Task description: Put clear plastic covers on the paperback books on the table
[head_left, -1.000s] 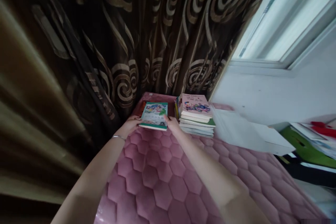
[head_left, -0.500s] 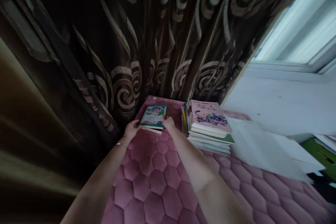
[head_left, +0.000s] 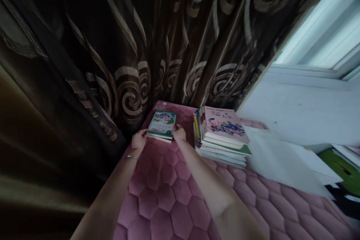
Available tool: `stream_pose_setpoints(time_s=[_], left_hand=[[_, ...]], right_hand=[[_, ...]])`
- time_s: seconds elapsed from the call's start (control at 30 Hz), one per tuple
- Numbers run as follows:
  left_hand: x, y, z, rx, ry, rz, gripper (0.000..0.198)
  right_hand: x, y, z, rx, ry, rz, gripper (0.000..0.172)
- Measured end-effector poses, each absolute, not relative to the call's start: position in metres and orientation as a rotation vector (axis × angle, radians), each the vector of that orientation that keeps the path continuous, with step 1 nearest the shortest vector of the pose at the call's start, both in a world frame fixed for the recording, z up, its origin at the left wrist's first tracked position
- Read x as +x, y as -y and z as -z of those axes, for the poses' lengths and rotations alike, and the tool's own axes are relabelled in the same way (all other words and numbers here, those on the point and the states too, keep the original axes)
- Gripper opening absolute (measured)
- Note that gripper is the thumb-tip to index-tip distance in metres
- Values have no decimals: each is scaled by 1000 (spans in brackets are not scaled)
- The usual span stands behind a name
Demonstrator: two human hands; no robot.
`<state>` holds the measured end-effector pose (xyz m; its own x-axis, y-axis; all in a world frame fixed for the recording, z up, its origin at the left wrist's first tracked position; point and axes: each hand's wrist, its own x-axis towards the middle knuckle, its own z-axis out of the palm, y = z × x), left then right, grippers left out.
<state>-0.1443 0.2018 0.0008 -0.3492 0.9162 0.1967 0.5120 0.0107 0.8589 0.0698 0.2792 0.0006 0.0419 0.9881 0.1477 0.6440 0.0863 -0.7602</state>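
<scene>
Pink padded surface [head_left: 164,195], patterned curtain [head_left: 168,37] behind. Green-edged book [head_left: 161,122] sits between left fingers [head_left: 143,132] and right fingers [head_left: 176,128], both gripping its sides.

Lettering [head_left: 161,126] on green book [head_left: 164,118] too small to read; window [head_left: 316,41] cut off (right edge).

A dark curtain [head_left: 168,33] hangs beside a wall [head_left: 284,99] and apparent window [head_left: 323,39].
</scene>
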Motion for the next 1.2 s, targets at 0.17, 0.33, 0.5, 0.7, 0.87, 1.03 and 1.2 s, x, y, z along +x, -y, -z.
stream_pose_setpoints(time_s=[0.17,0.33,0.5,0.7,0.87,1.03,1.2], left_hand=[[-142,-198,-3,1506,-1897,-1281,33],[-141,-195,-6,1504,-1947,-1280,31],[-143,-196,-5,1514,-1985,-1264,27],[-145,-199,-3,1576,-2016,-1212,24],[-146,-201,-5,1634,-2030,-1161,25],[-133,-182,-8,1649,-2122,-1216,39],[-101,-132,-5,1966,-2320,-935,37]], right_hand=[[84,-255,5,-1564,1630,-796,37],[91,-234,7,-1458,1696,-844,40],[89,-225,0,-1460,1742,-821,42],[88,-221,-4,-1503,1748,-804,41],[82,-219,-8,-1487,1748,-818,42],[87,-185,-16,-1404,1780,-754,47],[151,-94,-3,-1242,2152,-455,49]])
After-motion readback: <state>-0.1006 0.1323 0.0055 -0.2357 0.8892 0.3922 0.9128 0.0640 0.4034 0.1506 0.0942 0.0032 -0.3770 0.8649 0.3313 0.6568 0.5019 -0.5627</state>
